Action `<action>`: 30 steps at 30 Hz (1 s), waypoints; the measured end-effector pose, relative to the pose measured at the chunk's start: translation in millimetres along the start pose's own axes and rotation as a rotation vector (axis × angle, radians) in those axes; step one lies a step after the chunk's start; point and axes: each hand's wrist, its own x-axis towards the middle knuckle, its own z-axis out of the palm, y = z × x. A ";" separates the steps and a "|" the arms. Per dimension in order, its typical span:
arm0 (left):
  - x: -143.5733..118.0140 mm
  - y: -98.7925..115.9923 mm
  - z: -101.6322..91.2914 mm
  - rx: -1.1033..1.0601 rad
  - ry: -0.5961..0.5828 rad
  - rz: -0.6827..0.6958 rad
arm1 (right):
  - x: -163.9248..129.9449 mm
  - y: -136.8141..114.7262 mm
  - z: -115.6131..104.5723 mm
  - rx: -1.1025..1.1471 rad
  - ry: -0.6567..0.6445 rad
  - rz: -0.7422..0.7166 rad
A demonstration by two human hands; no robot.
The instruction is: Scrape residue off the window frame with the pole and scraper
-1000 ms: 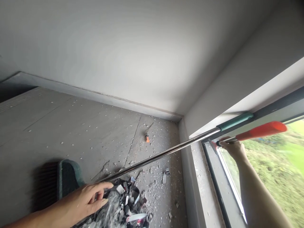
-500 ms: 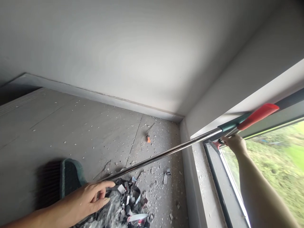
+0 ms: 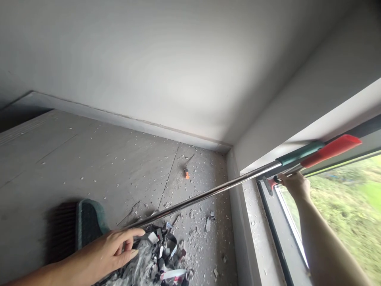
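Reaching low toward the floor, the left hand (image 3: 111, 254) hangs loose with its fingers spread and gently curled, closed on nothing; its fingertips lie at the near edge of a debris heap (image 3: 154, 262) of grey plastic film, tape strips and scraps, just where the lower end of a broom handle (image 3: 205, 193) comes down. That handle is a shiny metal tube running slantwise from the heap up to the window, where it ends in a teal grip (image 3: 300, 153) resting against the dark window frame (image 3: 369, 127). The broom head (image 3: 86, 224), teal with dark bristles, lies on the floor just left of the left hand. The right hand (image 3: 293, 184) is raised to the upper left corner of the window opening and is clenched around the thin metal shaft of a second tool, whose red handle (image 3: 330, 147) slants up and right, just below the teal grip and close along it; a small red piece of that tool shows just left of the knuckles, against the corner of the frame. The grey tiled floor (image 3: 74, 159) is strewn with pale plaster crumbs, thickest toward the corner below the windowsill (image 3: 253, 230). A small orange object (image 3: 186, 173) lies alone near the wall, well apart from the heap.
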 end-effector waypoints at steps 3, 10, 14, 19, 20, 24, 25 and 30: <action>-1.1 2.7 -1.5 -0.008 0.010 0.003 | -3.4 -3.7 0.2 -0.038 0.012 0.046; -4.4 15.4 -4.5 0.006 0.027 0.028 | -11.9 -12.3 4.8 -0.030 0.034 0.001; -3.4 10.4 -3.6 -0.002 0.038 0.004 | -13.8 -12.1 8.7 -0.010 0.034 -0.034; -3.1 8.2 -8.4 -0.005 -0.036 0.025 | -16.5 -14.4 10.1 -0.011 0.037 -0.005; -3.3 8.5 -8.9 -0.004 -0.033 0.028 | -17.4 -15.1 10.0 -0.012 0.024 -0.006; -5.2 7.0 -6.7 -0.030 0.032 0.010 | -20.4 -13.0 6.0 -0.051 0.013 -0.002; -5.4 6.0 -5.7 -0.035 0.038 0.005 | -21.1 -11.1 4.1 -0.068 0.031 0.003; -2.8 4.8 -1.8 -0.011 0.032 0.008 | -26.0 -1.7 -4.1 -0.109 0.087 -0.003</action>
